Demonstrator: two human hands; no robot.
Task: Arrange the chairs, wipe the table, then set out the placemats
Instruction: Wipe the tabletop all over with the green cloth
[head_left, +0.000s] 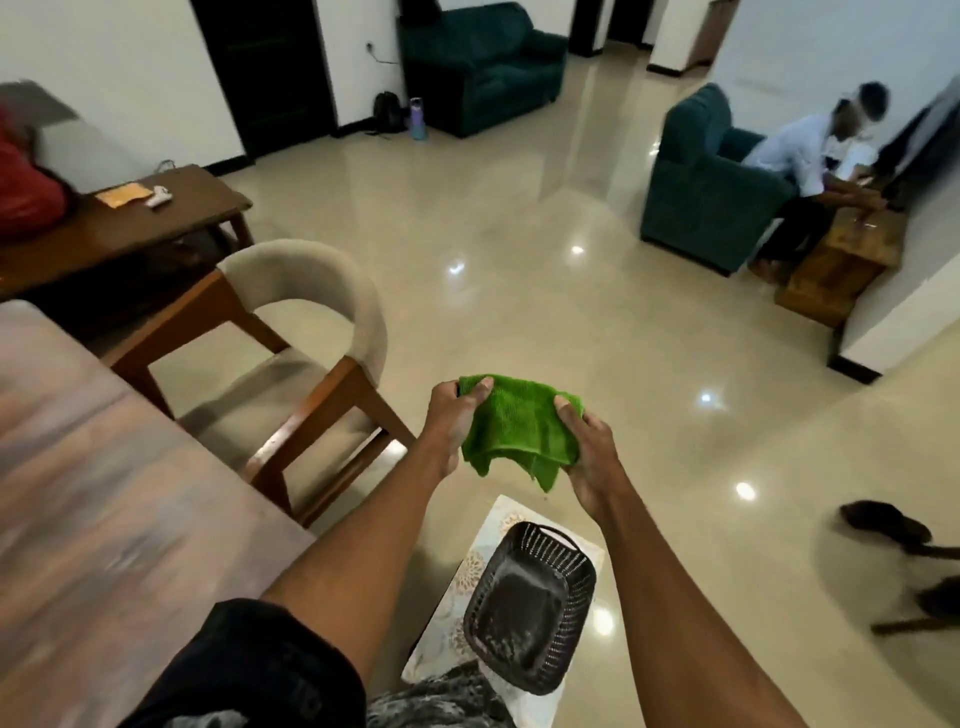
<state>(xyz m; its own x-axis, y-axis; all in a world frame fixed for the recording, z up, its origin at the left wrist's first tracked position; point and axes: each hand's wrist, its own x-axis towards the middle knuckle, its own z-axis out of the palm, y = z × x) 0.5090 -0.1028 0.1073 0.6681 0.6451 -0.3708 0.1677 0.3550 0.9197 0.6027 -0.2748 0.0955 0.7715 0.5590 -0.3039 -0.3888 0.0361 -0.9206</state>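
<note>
A green cloth (514, 426) hangs in the air between both my hands, above the floor. My left hand (454, 410) grips its left top corner, and my right hand (584, 447) grips its right side. The wooden dining table (93, 467) fills the lower left. A chair (291, 358) with a beige curved back and wooden legs stands at the table's far side, left of my hands. Below my hands a dark woven basket (530, 608) sits empty on floral placemats (493, 530).
A dark side table (135, 218) with small items and a red bag (26, 192) stands at the back left. A green sofa (483, 62) and a green armchair (706, 182) are farther off, with a seated person (810, 156) at the right. Sandals (883, 525) lie on the glossy floor.
</note>
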